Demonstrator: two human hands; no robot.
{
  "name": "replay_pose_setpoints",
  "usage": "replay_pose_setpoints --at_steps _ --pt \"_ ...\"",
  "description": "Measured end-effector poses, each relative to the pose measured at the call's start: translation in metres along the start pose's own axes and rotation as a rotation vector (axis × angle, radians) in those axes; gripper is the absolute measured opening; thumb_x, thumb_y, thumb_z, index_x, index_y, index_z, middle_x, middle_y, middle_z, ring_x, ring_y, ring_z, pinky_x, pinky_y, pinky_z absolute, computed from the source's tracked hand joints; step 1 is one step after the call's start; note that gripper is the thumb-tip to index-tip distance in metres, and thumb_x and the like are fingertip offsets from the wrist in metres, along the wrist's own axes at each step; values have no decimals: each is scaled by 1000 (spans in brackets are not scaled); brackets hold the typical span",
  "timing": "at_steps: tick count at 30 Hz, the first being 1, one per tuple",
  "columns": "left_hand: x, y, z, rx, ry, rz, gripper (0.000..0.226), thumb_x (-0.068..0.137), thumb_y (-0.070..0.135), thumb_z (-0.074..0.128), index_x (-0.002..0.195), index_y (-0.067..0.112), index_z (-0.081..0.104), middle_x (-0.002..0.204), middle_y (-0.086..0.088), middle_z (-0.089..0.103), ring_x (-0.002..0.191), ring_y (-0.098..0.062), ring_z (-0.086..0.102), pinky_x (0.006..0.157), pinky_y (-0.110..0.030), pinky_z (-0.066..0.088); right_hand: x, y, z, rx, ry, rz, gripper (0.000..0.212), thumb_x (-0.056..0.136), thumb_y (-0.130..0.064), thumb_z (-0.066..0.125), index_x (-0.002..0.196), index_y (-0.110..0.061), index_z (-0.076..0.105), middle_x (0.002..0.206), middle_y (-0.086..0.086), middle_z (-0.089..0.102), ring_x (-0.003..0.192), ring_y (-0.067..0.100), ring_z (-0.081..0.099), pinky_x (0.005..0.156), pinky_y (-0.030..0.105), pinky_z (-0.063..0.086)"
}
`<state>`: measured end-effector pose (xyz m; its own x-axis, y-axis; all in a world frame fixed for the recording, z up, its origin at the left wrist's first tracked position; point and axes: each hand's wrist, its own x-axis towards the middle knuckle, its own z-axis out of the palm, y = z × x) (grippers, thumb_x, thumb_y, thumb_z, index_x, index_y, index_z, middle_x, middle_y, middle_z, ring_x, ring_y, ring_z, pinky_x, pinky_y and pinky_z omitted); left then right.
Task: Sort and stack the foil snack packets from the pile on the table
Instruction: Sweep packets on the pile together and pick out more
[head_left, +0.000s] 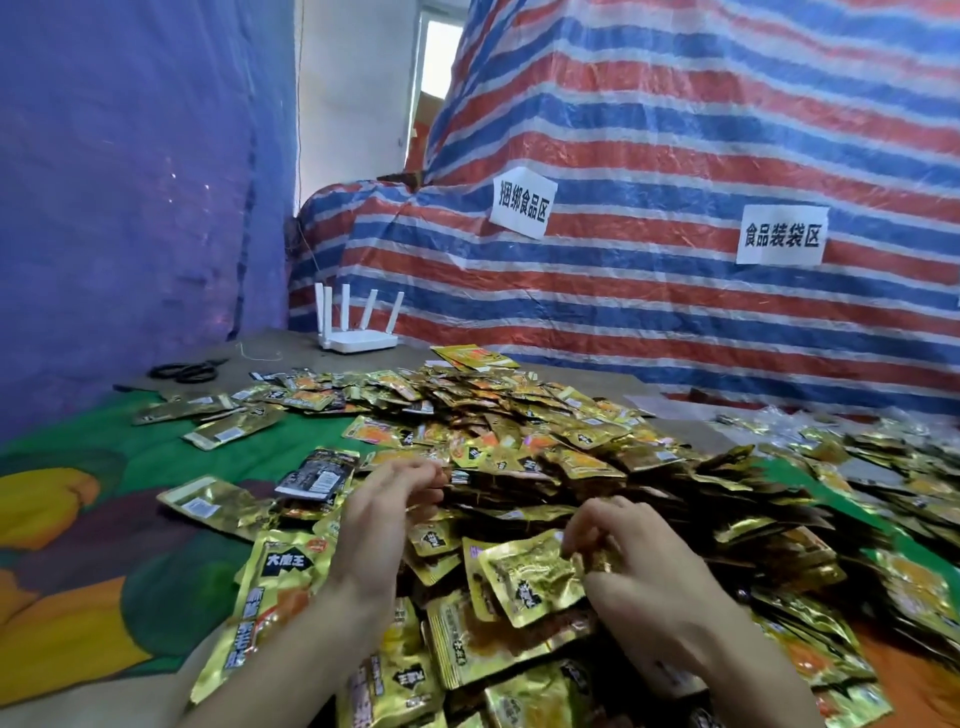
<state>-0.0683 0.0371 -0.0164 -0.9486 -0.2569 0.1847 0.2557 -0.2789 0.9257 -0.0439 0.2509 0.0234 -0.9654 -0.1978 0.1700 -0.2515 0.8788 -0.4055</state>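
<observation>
Right fingers (597, 525): curled, we see the tips pinching the upper right edge of one gold packet (530, 577).
Right hand (644, 566): at the near edge of the pile (545, 457), back turned toward us.
Gold packet: lifted and tilted on the pile's near slope, carrying a small black badge whose characters we cannot read.
Left fingers (428, 475): together and lightly bent, tips against packets on the pile's left flank; we cannot tell whether they hold any.
Left hand (384, 514): at the pile's near left, thumb edge uppermost.
Pile: loose gold foil snack packets with orange print, heaped and overlapping, some face down showing white labels.
Large packet (283, 577): at the pile's near left, beside the left forearm; its black badge appears to read "大魔王", the middle character unsharp.
Black packet (319, 470): left of the pile, just beyond the left hand, white label too small to read.
Cloth (156, 452): green with fruit print, under the pile and to its left.
Scissors (184, 370): black, well left of the pile's far edge.
Router (358, 340): white, five upright antennas, behind the pile's far left.
Left sign (523, 202): white paper above the pile, reading "捆绑食品区".
Right sign (782, 235): above the pile's right, reading "食品装袋区".
Tarpaulin (675, 130): red, blue and white stripes, behind the pile, bearing both signs.
</observation>
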Motion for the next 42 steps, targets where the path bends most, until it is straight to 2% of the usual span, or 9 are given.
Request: replay_pose_setpoints --at_steps 5,16,21,24,27,30,34,38,42 --pt "7 14 -5 277 23 156 10 92 12 64 88 18 71 92 2 70 87 -12 65 73 -23 46 3 -12 -10 -65 109 -66 18 87 -29 56 101 -37 64 109 -18 56 109 6 48 90 33 46" --pt "141 38 -35 1067 -71 56 5 91 12 64 89 10 67 90 -6 66 74 -15 55 61 -27 40 167 -30 -26 -221 -54 -80 26 88 -18 58 105 -5 71 108 14 72 97 27 68 86 46 60" --pt "202 5 -29 1269 -125 55 15 89 17 62 96 5 68 100 -11 70 92 -27 64 81 -38 52 254 -17 -2 -304 -108 -43 18 88 -23 57 77 -9 60 84 9 65 77 23 62 63 32 50" --pt "229 -22 -19 1276 -175 24 15 90 17 61 98 6 66 103 -10 68 92 -26 64 78 -36 52 288 -6 20 -361 -106 6 25 92 -32 59 75 -15 51 83 5 59 82 24 62 67 33 50" --pt "249 -46 -15 1324 -204 -58 17 90 24 60 100 11 63 104 -7 67 95 -25 64 79 -35 52 310 6 40 -407 -173 42 35 93 -46 61 93 -12 58 103 5 63 91 23 62 80 38 54" --pt "268 -63 -12 1424 -120 -161 37 89 45 62 107 12 59 118 -12 64 115 -33 60 101 -49 50 320 13 52 -402 -312 134 77 78 -73 66 128 -15 55 117 3 59 96 24 58 80 39 50" --pt "291 -75 2 1462 19 -299 79 86 70 57 136 9 49 150 -20 41 137 -44 39 113 -57 35 332 17 51 -341 -457 246 90 49 -89 74 101 -16 63 76 -2 72 66 16 72 54 25 51" --pt "306 -85 19 1506 36 -430 100 81 75 59 153 14 29 163 -24 14 148 -51 11 116 -67 10 336 15 53 -240 -600 331 62 66 -77 75 83 -19 63 45 -7 64 34 9 60 34 22 47" --pt "317 -92 30 1403 92 -369 84 79 54 77 142 11 42 156 -21 31 146 -45 22 117 -65 15 338 8 58 -182 -582 294 45 82 -56 76 85 -14 60 43 -6 63 33 8 59 33 18 45"
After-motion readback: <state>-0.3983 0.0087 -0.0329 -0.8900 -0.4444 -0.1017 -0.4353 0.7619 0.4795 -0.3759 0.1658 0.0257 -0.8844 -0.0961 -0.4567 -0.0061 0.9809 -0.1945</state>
